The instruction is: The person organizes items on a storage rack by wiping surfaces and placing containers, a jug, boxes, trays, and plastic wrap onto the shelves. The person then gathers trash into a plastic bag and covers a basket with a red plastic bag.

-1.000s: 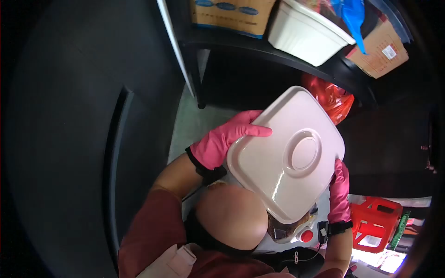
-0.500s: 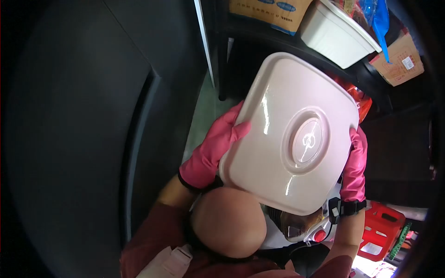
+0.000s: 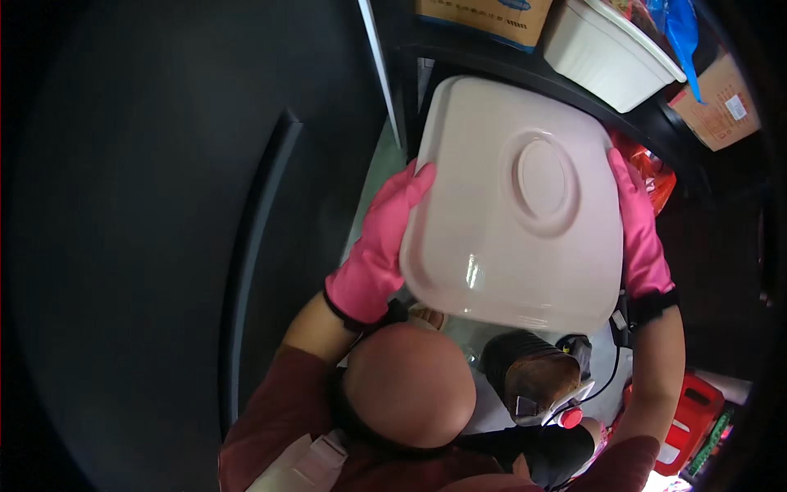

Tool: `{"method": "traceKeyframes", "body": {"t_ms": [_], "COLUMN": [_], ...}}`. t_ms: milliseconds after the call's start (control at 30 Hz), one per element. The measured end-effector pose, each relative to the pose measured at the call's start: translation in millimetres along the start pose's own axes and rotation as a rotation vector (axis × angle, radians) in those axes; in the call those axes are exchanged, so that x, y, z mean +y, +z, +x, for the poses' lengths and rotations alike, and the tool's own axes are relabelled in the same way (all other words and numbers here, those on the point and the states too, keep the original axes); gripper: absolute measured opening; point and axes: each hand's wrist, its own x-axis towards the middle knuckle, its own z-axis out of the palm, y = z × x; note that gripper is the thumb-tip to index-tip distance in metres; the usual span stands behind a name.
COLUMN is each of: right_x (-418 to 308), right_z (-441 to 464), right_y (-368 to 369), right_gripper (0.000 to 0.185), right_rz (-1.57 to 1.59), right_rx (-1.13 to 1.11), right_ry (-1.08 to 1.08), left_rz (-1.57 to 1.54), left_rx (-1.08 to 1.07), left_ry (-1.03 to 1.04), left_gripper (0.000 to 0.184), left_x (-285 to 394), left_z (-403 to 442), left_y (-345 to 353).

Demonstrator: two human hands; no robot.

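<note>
A large pale pink plastic lid (image 3: 484,189) with rounded corners and a raised oval in its middle is held up in front of me, slightly tilted. My left hand (image 3: 379,238), in a pink rubber glove, grips its left edge with the thumb on top. On the opposite edge, my right hand (image 3: 640,225) in a matching glove is closed, its thumb also over the rim. The fingers underneath are hidden on both sides. Behind the lid's far edge is the dark space under a shelf.
A black shelf (image 3: 500,61) carries a cardboard box (image 3: 484,20), a white plastic bin (image 3: 605,57) and another carton (image 3: 717,107). A red bag (image 3: 656,176) shows beneath. Below the lid stands a dark ribbed container (image 3: 525,361). A black door panel (image 3: 147,246) fills the left; a red crate (image 3: 693,414) is lower right.
The lid has moved up and away toward the shelf and turned a little. Both gloved hands went with it, still gripping the edges. More of the ribbed container now shows below.
</note>
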Motion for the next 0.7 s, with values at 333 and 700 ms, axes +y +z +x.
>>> {"method": "traceKeyframes", "body": {"t_ms": [333, 700], "right_x": [61, 16], "right_z": [-8, -136], "right_y": [-24, 13], "right_gripper": [0.057, 0.060], "right_rz": [-0.075, 0.242], "right_rx": [0.176, 0.308], "right_ry": [0.026, -0.062], "left_rz": [0.228, 0.507], "left_rx": [-0.008, -0.396], "left_ry": [0.047, 0.080], "left_gripper": [0.052, 0.035], "left_x": [-33, -14], "left_z": [11, -22], "left_y": [8, 24]}}
